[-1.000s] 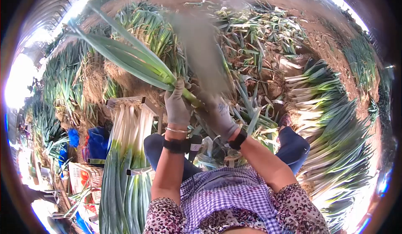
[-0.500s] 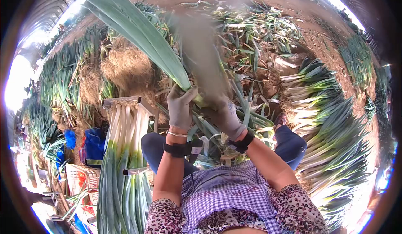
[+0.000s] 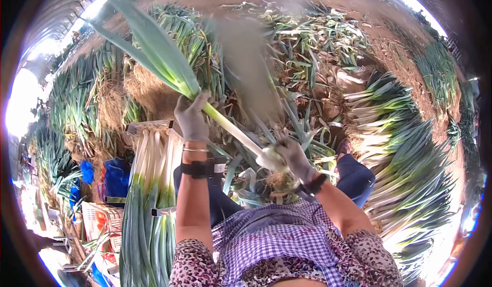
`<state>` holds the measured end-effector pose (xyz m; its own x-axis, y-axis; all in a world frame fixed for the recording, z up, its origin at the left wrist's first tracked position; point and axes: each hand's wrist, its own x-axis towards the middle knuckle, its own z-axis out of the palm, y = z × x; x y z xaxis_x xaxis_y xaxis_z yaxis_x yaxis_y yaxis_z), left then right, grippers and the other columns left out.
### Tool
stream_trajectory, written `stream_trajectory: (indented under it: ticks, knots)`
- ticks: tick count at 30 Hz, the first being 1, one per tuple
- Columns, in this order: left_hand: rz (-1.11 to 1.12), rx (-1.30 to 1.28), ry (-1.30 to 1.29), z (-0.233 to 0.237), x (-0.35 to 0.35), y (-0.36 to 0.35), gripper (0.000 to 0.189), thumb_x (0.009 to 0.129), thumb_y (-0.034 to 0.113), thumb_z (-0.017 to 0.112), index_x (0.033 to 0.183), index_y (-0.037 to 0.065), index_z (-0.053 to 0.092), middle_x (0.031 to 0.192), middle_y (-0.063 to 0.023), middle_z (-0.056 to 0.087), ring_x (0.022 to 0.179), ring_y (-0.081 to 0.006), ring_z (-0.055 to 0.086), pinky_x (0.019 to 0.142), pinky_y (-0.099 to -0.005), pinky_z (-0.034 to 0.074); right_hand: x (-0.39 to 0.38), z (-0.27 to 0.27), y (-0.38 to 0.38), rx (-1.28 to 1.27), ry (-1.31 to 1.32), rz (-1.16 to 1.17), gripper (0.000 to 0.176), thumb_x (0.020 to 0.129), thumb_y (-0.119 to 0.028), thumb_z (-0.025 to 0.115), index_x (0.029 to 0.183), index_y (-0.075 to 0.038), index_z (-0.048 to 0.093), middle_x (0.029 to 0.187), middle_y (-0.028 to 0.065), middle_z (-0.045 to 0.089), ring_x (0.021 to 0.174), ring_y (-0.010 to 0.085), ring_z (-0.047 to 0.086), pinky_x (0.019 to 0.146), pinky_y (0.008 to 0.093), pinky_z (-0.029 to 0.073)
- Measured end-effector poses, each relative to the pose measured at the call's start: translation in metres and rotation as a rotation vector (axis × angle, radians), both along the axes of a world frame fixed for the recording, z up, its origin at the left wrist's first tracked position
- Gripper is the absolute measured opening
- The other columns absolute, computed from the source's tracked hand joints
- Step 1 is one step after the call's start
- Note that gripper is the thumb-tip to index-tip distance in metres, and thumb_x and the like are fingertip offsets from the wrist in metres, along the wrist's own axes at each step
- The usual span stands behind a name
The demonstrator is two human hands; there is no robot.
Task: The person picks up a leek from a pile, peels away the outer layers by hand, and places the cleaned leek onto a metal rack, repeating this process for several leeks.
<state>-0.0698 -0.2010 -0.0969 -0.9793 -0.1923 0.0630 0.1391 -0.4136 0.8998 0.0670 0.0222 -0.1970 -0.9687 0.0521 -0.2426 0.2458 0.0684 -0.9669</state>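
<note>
My left hand (image 3: 192, 117), in a grey glove, is wrapped round a leek (image 3: 233, 129) where the white stalk meets the green leaves. Its leaves fan out to the upper left, and its pale root end points down to the right. My right hand (image 3: 292, 156), also gloved, is at that root end with its fingers bent; what its fingertips grip is blurred. Left of my knees, several leeks (image 3: 148, 194) lie side by side in a metal-edged holder (image 3: 177, 128), roots at the top.
A long row of leeks (image 3: 394, 169) lies on the right. Unpeeled leeks with matted roots (image 3: 154, 89) stand at the upper left. Loose leaf scraps (image 3: 318, 35) cover the ground ahead. A basket (image 3: 95, 220) and a blue bag (image 3: 116, 176) are at the lower left.
My left hand has moved left with the leek, whose white stalk now shows. My right hand has shifted slightly down and right, to the root end. The two hands are farther apart.
</note>
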Motion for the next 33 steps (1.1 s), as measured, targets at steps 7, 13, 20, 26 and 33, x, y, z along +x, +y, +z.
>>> stream_trajectory:
  ticks: [7, 13, 20, 26, 33]
  knots:
    - [-0.026, -0.023, 0.019, -0.01, -0.005, 0.007, 0.023, 0.086, 0.004, 0.069, 0.104, -0.004, 0.057, 0.089, -0.0121, 0.064, 0.069, -0.0208, 0.067, 0.059, -0.0311, 0.06, 0.023, 0.0, -0.011, 0.728, 0.319, 0.245, 0.033, 0.088, -0.028, 0.066, 0.113, -0.007, 0.063, 0.096, 0.0098, 0.07, 0.086, 0.0262, 0.067, 0.08, 0.0377, 0.052]
    - [-0.263, -0.03, -0.14, -0.078, 0.001, 0.031, 0.023, 0.085, 0.014, 0.069, 0.099, -0.002, 0.061, 0.077, -0.0095, 0.063, 0.066, -0.0214, 0.065, 0.065, -0.0349, 0.057, -0.032, 0.0, -0.034, 0.251, 0.149, 0.293, 0.038, 0.086, -0.039, 0.068, 0.106, -0.007, 0.067, 0.084, 0.0154, 0.067, 0.079, 0.0326, 0.066, 0.071, 0.04, 0.051]
    - [-0.122, 0.078, -0.53, -0.107, -0.046, 0.03, 0.014, 0.081, 0.01, 0.071, 0.087, 0.0, 0.064, 0.071, -0.0058, 0.059, 0.047, -0.0201, 0.054, 0.047, -0.0368, 0.055, -0.021, 0.038, -0.05, 0.818, 0.334, 0.315, 0.046, 0.093, -0.046, 0.054, 0.089, -0.001, 0.064, 0.081, 0.0226, 0.066, 0.082, 0.0382, 0.066, 0.074, 0.0479, 0.051]
    - [-0.116, 0.104, -0.576, -0.134, -0.066, 0.055, 0.01, 0.082, 0.008, 0.068, 0.08, 0.004, 0.059, 0.067, -0.0043, 0.05, 0.052, -0.0188, 0.051, 0.054, -0.0383, 0.057, 0.023, 0.063, -0.032, 0.824, 0.158, 0.194, 0.037, 0.093, -0.038, 0.056, 0.087, -0.001, 0.062, 0.073, 0.0204, 0.065, 0.071, 0.04, 0.065, 0.064, 0.0485, 0.049]
    - [-0.13, 0.359, -0.516, -0.149, -0.12, 0.051, 0.018, 0.091, 0.017, 0.066, 0.08, 0.008, 0.054, 0.065, -0.0007, 0.044, 0.052, -0.0177, 0.046, 0.065, -0.0391, 0.056, 0.087, 0.012, 0.031, 0.672, 0.009, 0.166, 0.055, 0.085, -0.039, 0.07, 0.123, -0.002, 0.056, 0.102, 0.0231, 0.066, 0.087, 0.0337, 0.068, 0.076, 0.0402, 0.051]
